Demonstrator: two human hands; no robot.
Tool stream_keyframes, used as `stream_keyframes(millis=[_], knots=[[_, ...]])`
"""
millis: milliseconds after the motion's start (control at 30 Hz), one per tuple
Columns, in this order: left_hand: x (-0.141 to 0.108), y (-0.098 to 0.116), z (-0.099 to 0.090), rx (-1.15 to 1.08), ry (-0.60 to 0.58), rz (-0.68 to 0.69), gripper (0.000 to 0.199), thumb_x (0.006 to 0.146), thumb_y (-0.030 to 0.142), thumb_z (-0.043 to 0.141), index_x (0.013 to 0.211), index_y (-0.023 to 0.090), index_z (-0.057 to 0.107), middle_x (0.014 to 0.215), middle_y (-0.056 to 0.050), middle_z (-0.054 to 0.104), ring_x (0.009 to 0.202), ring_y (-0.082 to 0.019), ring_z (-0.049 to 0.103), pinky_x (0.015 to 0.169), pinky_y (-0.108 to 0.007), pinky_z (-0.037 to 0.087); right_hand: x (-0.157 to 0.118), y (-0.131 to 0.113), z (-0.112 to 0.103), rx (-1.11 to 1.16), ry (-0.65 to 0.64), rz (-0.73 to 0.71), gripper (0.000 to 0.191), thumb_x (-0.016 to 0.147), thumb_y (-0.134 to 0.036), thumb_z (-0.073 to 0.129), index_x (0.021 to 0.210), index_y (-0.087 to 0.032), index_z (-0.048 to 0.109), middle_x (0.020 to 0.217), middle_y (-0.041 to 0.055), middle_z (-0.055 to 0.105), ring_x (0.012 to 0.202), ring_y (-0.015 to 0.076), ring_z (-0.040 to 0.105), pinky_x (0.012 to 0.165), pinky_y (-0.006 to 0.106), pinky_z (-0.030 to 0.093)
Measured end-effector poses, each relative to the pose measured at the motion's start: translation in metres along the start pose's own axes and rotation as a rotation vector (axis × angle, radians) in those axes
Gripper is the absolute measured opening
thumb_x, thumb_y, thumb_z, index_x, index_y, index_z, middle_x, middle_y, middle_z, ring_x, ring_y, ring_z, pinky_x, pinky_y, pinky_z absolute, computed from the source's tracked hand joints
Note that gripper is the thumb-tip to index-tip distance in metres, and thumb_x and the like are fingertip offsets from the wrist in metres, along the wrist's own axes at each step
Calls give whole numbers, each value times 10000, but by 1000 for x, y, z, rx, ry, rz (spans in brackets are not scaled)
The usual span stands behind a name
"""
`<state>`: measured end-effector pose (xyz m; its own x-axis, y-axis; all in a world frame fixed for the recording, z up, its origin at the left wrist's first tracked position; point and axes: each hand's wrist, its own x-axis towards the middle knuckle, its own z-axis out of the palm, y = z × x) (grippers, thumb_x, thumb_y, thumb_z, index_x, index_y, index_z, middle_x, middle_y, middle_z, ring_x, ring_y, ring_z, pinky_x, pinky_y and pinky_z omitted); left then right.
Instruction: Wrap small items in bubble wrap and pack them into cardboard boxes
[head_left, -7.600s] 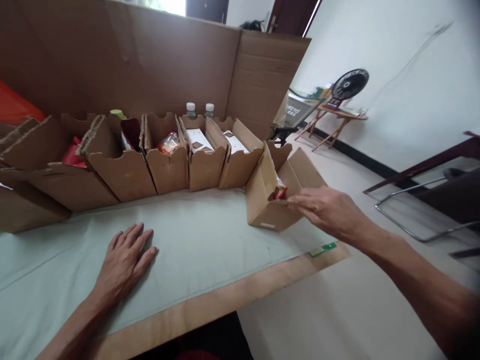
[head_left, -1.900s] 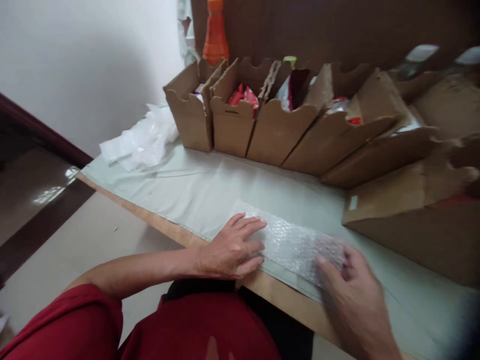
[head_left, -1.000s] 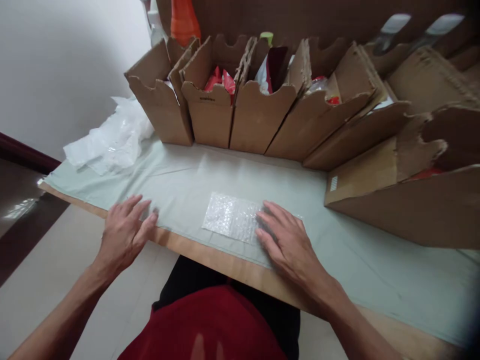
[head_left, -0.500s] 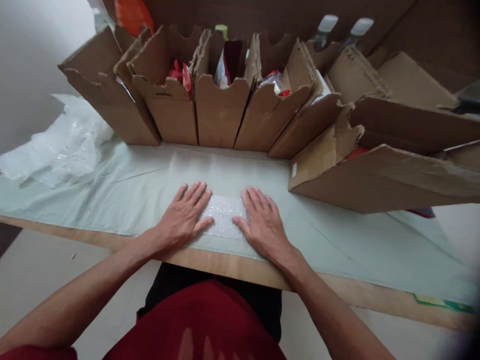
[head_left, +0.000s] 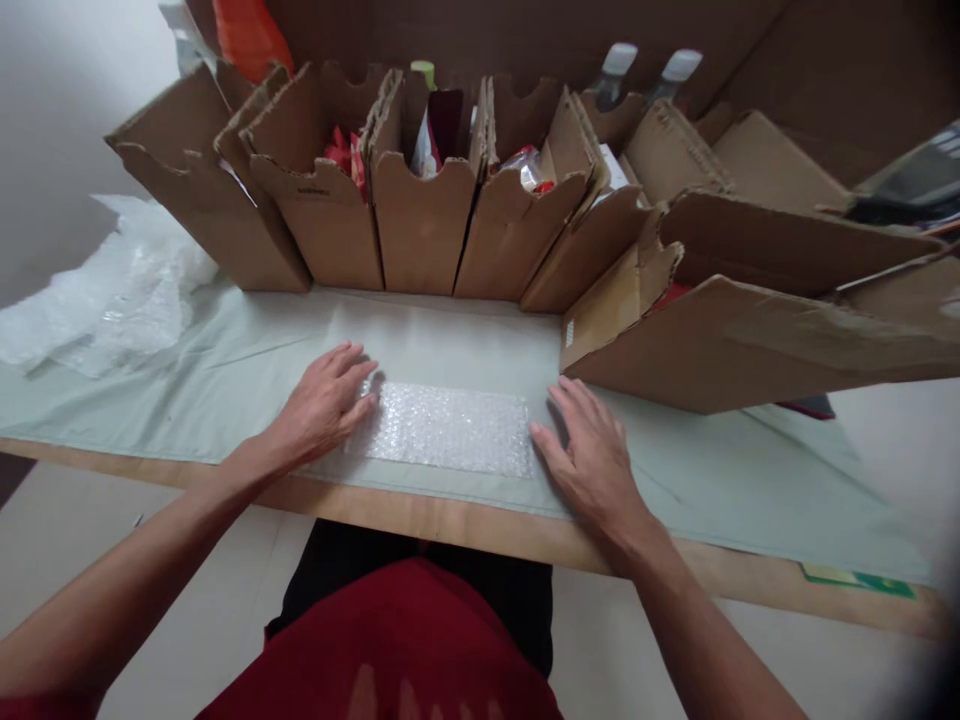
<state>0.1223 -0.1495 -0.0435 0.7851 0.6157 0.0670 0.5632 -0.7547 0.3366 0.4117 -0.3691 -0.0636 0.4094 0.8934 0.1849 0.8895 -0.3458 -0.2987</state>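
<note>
A clear strip of bubble wrap lies flat on the pale green cloth, close to the table's front edge. At its left end is my left hand, fingers apart and slightly bent, with the thumb side over or beside the strip's edge; whether it touches cannot be made out. My right hand rests just off the right end of the strip, thumb spread from the fingers and nothing held.
Several cardboard bins holding packets stand in a row at the back. A long cardboard box angles in from the right. Crumpled bubble wrap lies at the left. Two white-capped bottles stand behind the bins.
Both hands have moved apart, left hand leftward and right hand rightward, off the bubble wrap they were lying flat on. More of the strip now shows between them.
</note>
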Motion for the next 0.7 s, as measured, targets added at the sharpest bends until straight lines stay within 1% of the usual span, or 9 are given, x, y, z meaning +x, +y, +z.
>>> stream_keyframes(millis=[67, 133, 200, 267, 367, 433, 500, 600, 700], knots=[[9, 5, 1, -3, -15, 16, 295, 927, 311, 563, 1153, 169, 687, 1492, -162, 577, 1455, -358, 458, 1191, -569, 391, 11, -8, 2, 40, -7, -28, 387, 989, -425, 481, 1227, -173, 653, 1489, 170, 584, 1415, 361, 499, 1079, 553, 441], [9, 13, 0, -29, -16, 4, 153, 887, 259, 590, 967, 181, 693, 1342, -148, 674, 1301, -342, 586, 1105, -541, 470, 20, -15, 3, 99, -8, -76, 222, 965, -350, 496, 1004, -211, 665, 1370, 139, 669, 1344, 348, 554, 1034, 526, 453], [-2, 21, -3, -99, 10, -61, 126, 880, 253, 583, 946, 197, 675, 1107, -107, 745, 1055, -285, 680, 949, -473, 542, 31, -21, 0, 144, -20, -133, 139, 941, -283, 503, 896, -233, 624, 1213, 103, 730, 1231, 319, 612, 992, 487, 454], [-19, 32, -8, -238, 26, -154, 258, 893, 278, 568, 1124, 208, 660, 879, -39, 731, 809, -212, 671, 770, -371, 544, 48, -30, -3, 141, -49, -170, 102, 919, -241, 514, 887, -236, 611, 1051, 83, 749, 1070, 291, 654, 946, 453, 451], [-41, 51, -8, -517, 31, -242, 537, 893, 322, 568, 1413, 193, 546, 728, 33, 655, 628, -141, 580, 631, -282, 477, 91, -55, -5, 95, -71, -207, 120, 913, -201, 514, 904, -228, 631, 927, 76, 738, 932, 274, 654, 916, 441, 445], [-49, 64, -2, -693, 38, -303, 538, 885, 349, 577, 1397, 186, 589, 693, 45, 614, 589, -118, 533, 590, -257, 447, 121, -76, -3, 117, -33, -259, 161, 910, -180, 526, 992, -223, 657, 995, 82, 749, 998, 285, 653, 954, 456, 441], [-52, 74, 5, -886, -5, -403, 468, 878, 407, 604, 1276, 176, 688, 669, 40, 595, 566, -110, 516, 563, -251, 446, 141, -94, -3, 202, 21, -319, 283, 896, -167, 554, 1156, -213, 656, 1149, 89, 747, 1137, 293, 634, 1013, 470, 433], [-54, 80, 13, -1219, -100, -558, 529, 823, 468, 685, 1239, 142, 712, 683, 13, 628, 603, -136, 602, 580, -267, 505, 130, -102, -9, 370, 21, -397, 441, 895, -171, 558, 1333, -199, 603, 1361, 92, 684, 1296, 276, 585, 1096, 480, 427], [-57, 74, 15, -1467, -114, -626, 614, 724, 357, 729, 1291, 128, 674, 834, -40, 707, 709, -177, 694, 591, -271, 533, 78, -83, -24, 496, -154, -430, 506, 922, -230, 554, 1427, -252, 546, 1436, 65, 640, 1314, 244, 598, 1119, 462, 460]])
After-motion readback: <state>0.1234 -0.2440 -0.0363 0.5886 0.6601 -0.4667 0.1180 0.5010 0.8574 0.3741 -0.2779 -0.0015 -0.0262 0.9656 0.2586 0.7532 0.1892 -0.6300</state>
